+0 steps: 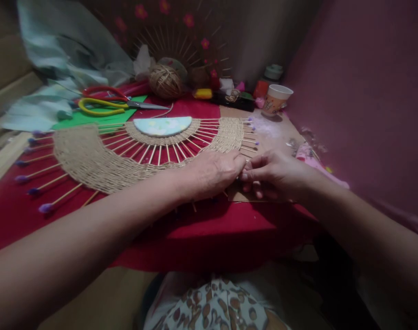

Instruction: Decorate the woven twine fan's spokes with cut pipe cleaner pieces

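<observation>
A half-round woven fan (pixel 106 172) lies flat, with thin sticks fanning out from a pale blue, patterned half-disc (pixel 162 126). Purple and dark blue fluffy tips (pixel 46 208) cap many stick ends. My left hand (pixel 216 172) lies across the fan's lower right part, its fingers curled closed at the woven edge and sticks. Right beside it, my right hand (pixel 272 174) has thumb and forefinger pinched together by the stick ends. Whatever is between those fingertips is too small and hidden to name. The two hands meet at the fingertips.
Yellow-handled scissors (pixel 102 107) lie on green sheets (pixel 92 120) at the back left. Behind the fan sit a twine ball (pixel 165 81), a yellow piece (pixel 202 94) and a paper cup (pixel 277 101). Brown board (pixel 281 130) lies on the red cloth (pixel 209 229). A pink wall (pixel 367 91) borders the right.
</observation>
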Action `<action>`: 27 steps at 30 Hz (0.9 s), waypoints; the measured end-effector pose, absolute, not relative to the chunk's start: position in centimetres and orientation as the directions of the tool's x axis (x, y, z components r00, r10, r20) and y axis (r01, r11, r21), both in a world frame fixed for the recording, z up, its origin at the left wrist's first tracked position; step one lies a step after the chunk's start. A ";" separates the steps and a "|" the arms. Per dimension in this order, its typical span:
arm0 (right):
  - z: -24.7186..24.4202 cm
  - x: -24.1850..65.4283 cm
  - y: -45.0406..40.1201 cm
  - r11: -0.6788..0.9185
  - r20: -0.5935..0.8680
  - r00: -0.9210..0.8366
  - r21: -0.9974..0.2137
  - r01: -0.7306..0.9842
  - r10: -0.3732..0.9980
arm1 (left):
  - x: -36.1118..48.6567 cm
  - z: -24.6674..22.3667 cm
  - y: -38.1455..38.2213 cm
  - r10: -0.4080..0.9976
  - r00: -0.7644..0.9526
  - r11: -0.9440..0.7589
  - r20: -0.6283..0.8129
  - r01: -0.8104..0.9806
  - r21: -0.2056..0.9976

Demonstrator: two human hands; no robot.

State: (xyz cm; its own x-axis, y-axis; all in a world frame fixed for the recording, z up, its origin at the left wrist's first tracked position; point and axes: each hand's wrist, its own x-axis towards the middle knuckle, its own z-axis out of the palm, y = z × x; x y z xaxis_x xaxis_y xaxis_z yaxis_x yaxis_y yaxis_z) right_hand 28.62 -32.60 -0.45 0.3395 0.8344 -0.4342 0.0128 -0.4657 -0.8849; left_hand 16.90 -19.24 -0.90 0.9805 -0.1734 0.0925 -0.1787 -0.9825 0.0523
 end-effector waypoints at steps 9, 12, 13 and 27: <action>-1.1 27.0 -33.0 -0.418 -0.158 0.499 -0.779 0.467 0.852 | 17.2 -1.8 -18.6 -0.229 0.956 -0.962 0.185 -0.251 0.106; -1.8 26.4 -33.2 -0.335 0.129 0.471 -0.545 0.769 0.873 | 17.2 -1.9 -18.5 -0.207 0.959 -0.962 0.194 -0.236 0.140; -2.1 26.3 -33.3 -0.316 0.230 0.439 -0.425 0.848 0.869 | 17.2 -1.9 -18.5 -0.203 0.959 -0.960 0.200 -0.235 0.154; -3.1 25.9 -34.1 -0.283 0.428 0.166 0.227 0.932 0.889 | 17.3 -1.6 -18.7 -0.174 0.954 -0.977 0.246 -0.198 0.077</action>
